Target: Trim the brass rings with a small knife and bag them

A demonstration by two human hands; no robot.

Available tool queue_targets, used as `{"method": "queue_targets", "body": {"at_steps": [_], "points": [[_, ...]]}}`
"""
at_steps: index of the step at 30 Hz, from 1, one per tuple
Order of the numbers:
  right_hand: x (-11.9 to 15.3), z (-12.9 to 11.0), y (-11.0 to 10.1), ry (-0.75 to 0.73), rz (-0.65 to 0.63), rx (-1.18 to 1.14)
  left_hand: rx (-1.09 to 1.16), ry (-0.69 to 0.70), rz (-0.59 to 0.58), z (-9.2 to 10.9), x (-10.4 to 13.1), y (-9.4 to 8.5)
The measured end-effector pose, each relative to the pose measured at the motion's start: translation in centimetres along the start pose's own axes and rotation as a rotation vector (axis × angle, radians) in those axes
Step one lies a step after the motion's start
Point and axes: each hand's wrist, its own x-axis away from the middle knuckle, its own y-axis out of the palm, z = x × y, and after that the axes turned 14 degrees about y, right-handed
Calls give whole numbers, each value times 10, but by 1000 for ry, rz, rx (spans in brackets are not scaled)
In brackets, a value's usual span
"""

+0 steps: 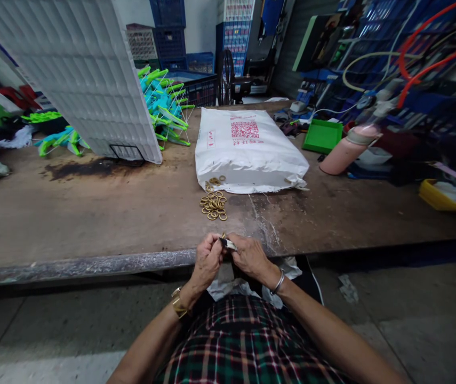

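Head view. Landmark, one: flat white woven-plastic sack with red print (247, 173), laid on a worn brown wooden table (92, 224). Gold-coloured metal rings (214, 204), one loose heap: just in front of the sack's near left corner; a few more on or against that corner, I could not tell which. Left hand (207, 260), gold-coloured watch (178, 304) at its wrist, and right hand (252, 260), silver-coloured bangle (279, 281) at its wrist: in front of the sack, beyond the heap, close together, fingertips of both pinched on one small black-and-white strip (230, 245). Detail between the fingertips: too small for me. Handling note: I judged a short grip best, one hand steady, the other easing gently, work kept over the table so nothing dropped.
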Motion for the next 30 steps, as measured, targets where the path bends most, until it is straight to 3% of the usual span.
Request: {"method": "queue_targets", "body": {"at_steps": [14,22,26,30], "points": [[1,-9,-4,133,13,158,-44,-40,7,2,-1,-1],[-1,-8,-2,84,-39,106,-45,-6,10,-1,1,-4],[-10,-3,-1,75,-94,109,-43,15,13,0,4,-4],[-29,8,0,189,-23,221,68,-25,-62,8,8,-1]]}}
